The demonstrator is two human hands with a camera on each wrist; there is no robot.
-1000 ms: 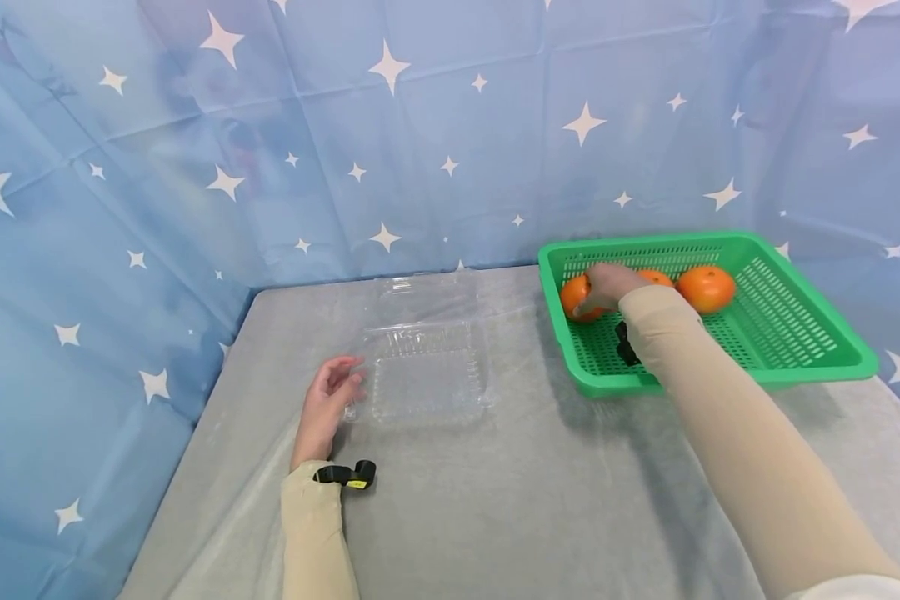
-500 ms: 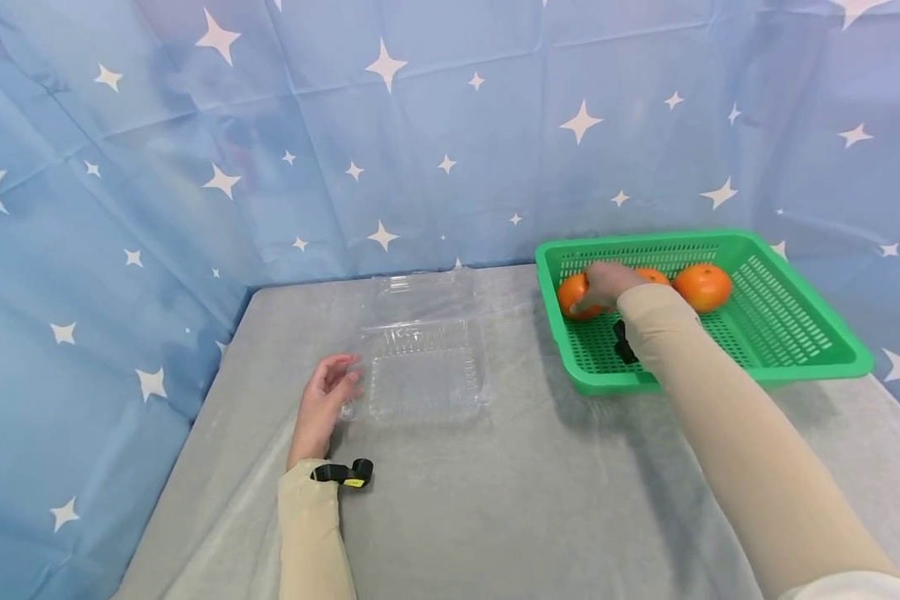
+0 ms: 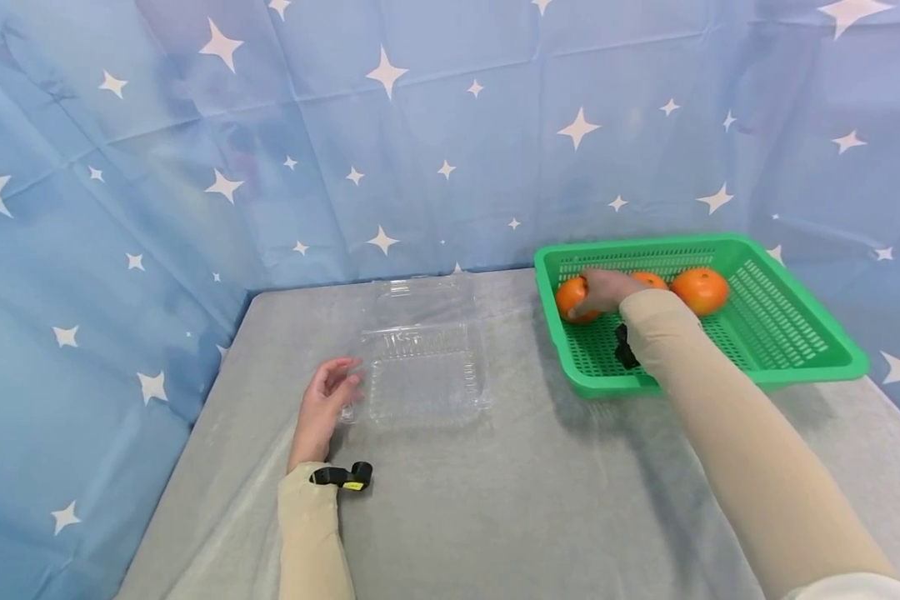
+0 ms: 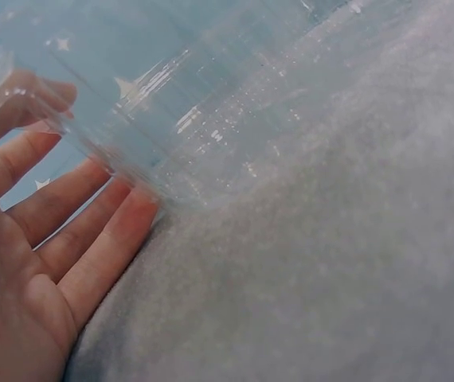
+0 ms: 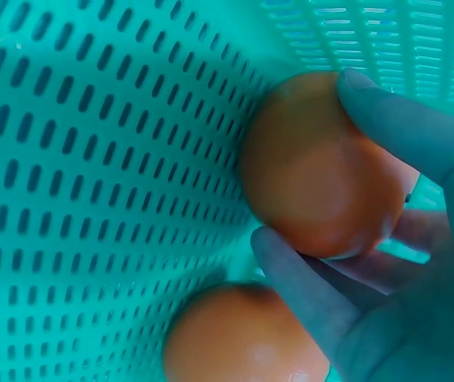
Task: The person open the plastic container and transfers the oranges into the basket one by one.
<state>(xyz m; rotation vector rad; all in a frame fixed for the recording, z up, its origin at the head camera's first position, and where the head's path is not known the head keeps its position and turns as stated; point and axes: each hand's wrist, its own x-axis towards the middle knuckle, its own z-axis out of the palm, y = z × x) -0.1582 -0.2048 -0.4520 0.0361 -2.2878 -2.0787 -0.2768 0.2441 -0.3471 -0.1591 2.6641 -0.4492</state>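
In the head view, my right hand [image 3: 606, 292] reaches into the green basket [image 3: 802, 375] and holds an orange [image 3: 572, 298] at its left end. The right wrist view shows the thumb on one side of this orange [image 5: 315, 167] and fingers around the other. A second orange [image 5: 247, 338] lies close by. My left hand [image 3: 328, 400] is at the left side of a clear plastic clamshell box [image 3: 423, 383], whose lid is raised at the back. In the left wrist view, nearly straight fingers [image 4: 91, 263] touch the box's wall [image 4: 203, 135].
Two more oranges sit in the basket: one partly hidden behind the right hand [image 3: 648, 280], the other further right [image 3: 701, 292]. A grey cloth covers the table [image 3: 480, 517]. A blue curtain with white stars [image 3: 420, 125] hangs behind and to the left.
Both hands stay almost where they were, the right on the orange and the left beside the box. The head view has shifted slightly.
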